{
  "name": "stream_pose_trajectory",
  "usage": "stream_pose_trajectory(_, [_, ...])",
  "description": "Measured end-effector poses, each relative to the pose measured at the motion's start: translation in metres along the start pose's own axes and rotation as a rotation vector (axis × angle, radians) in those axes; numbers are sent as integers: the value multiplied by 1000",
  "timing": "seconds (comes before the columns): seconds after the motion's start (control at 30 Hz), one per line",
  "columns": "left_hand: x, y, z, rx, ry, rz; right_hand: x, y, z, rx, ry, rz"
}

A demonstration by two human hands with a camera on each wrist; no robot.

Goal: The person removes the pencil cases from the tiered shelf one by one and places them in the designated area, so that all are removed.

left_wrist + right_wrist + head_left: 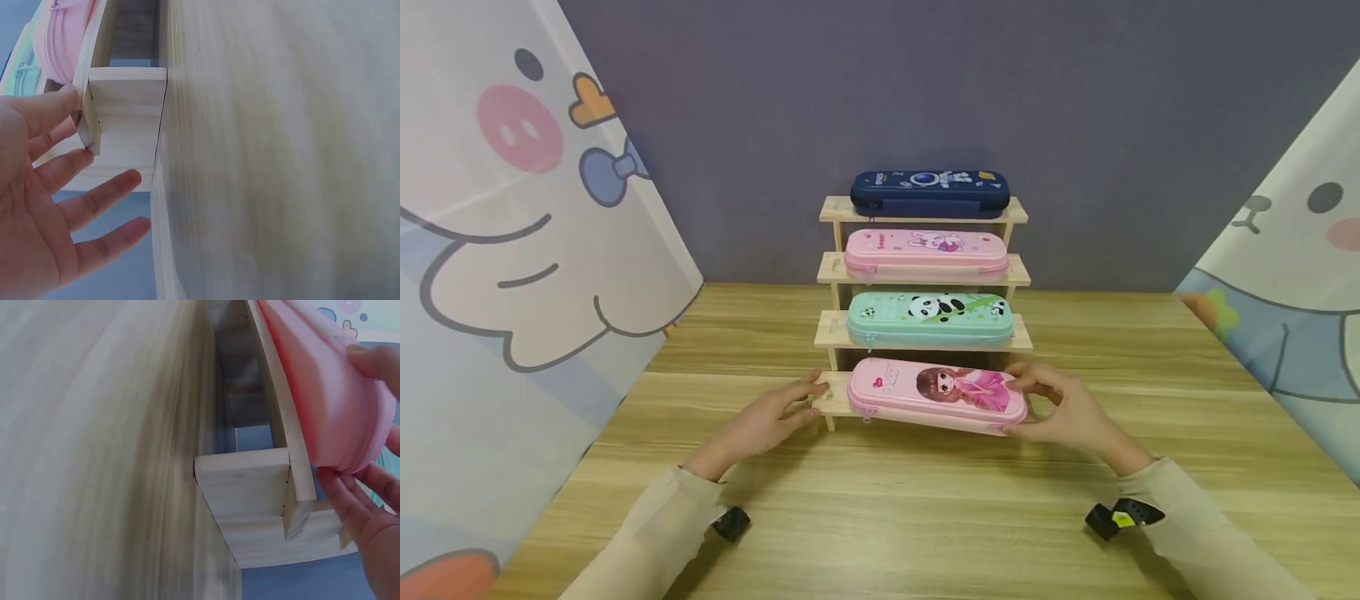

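In the head view, my right hand (1071,412) grips the right end of a pink pencil case (891,387) with a doll-like girl on its lid. The case lies slanted on the lowest shelf of a wooden tiered rack (832,392), its right end toward me. In the right wrist view, the thumb is on the lid side of the pencil case (340,394), fingers at its end, and the case tilts up from the board. My left hand (775,417) holds the left end of that shelf between thumb and fingers; its other fingers extend loosely in the left wrist view.
Higher shelves carry a mint panda pencil case (932,317), a pink rabbit pencil case (925,252) and a navy space pencil case (930,192). The rack stands on a wood-grain table (925,508) before a grey wall (955,83). Cartoon-printed panels flank both sides.
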State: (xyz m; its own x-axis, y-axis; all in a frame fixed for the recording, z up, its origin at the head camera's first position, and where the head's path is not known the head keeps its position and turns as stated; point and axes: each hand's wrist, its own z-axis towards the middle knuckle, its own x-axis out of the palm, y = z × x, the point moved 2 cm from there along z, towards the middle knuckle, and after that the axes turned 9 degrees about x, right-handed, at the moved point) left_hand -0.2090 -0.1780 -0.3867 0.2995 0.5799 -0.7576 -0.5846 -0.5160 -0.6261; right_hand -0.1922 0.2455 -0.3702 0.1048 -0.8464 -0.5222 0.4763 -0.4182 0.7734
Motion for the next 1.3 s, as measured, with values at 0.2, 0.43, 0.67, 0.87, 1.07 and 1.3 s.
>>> stream_pose_trajectory(0.2, [-1, 5, 0, 57, -28, -47, -14, 7, -5, -88, -7, 80])
stream_pose_trajectory(0.43, [-1, 2, -1, 82, -44, -67, -38, 15, -3, -267, 28, 285])
stream_pose_trajectory(0.67, [2, 3, 0, 54, -44, -131, -61, 18, 0, -431, 40, 457])
stream_pose_trajectory(0.87, [4, 9, -1, 64, -73, -200, -77, 25, 3, -531, -19, 572])
stream_pose_trajectory(1.07, [4, 10, 1, 49, -79, -231, -89, 30, -2, -506, -149, 668])
stream_pose_trajectory(1.3, [9, 14, 3, -21, -125, -341, -94, 32, -5, -485, -406, 725])
